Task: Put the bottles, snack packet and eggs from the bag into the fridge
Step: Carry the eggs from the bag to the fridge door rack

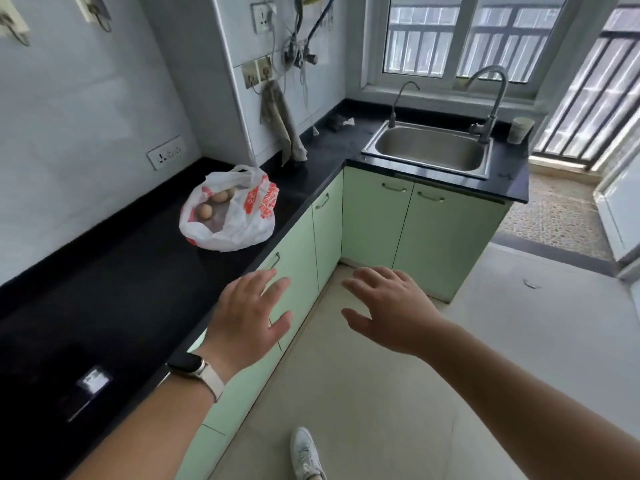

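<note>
White plastic bag (227,216) with red print, writing unreadable, sat on black desk (104,289), eggs (212,204) visible inside. Left hand (247,315), band on wrist, hovered at desk edge, fingers spread, empty. Right hand (388,308) over floor, fingers spread, empty.

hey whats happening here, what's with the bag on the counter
A person stands at the black counter with the left hand and right hand open and empty, held out in front. A white and red plastic bag sits untouched on the counter, with eggs showing inside. No fridge is in view.
</note>
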`<state>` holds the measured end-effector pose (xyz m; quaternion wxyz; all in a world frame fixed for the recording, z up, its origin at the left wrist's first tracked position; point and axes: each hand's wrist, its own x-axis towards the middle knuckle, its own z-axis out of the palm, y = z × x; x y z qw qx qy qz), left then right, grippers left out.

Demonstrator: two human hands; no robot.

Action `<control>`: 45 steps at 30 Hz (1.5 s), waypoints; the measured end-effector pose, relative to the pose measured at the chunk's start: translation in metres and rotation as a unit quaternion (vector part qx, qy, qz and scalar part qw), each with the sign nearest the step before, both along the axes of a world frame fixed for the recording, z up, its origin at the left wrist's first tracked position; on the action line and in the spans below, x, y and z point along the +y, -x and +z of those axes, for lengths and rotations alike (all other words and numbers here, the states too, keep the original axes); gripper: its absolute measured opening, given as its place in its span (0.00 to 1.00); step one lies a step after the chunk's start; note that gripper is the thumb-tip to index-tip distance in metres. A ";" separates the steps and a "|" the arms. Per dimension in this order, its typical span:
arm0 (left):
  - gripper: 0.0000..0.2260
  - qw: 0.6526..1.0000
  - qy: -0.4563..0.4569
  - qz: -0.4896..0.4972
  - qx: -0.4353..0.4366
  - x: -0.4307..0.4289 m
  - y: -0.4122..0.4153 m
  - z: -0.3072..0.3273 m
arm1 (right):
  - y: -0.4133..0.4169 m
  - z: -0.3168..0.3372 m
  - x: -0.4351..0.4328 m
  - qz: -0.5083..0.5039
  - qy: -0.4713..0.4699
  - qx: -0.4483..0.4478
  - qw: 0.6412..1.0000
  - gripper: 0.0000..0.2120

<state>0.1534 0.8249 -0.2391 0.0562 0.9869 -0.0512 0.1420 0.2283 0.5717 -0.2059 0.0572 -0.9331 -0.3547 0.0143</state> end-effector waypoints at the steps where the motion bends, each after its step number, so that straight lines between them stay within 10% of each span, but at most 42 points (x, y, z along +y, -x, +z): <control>1: 0.23 1.000 0.006 0.004 0.000 0.015 -0.010 -0.001 | -0.013 0.000 0.016 0.005 0.005 0.001 1.000 0.28; 45: 0.19 0.930 0.161 0.291 0.154 0.307 -0.350 -0.084 | -0.515 -0.086 0.429 0.240 0.027 0.137 0.961 0.21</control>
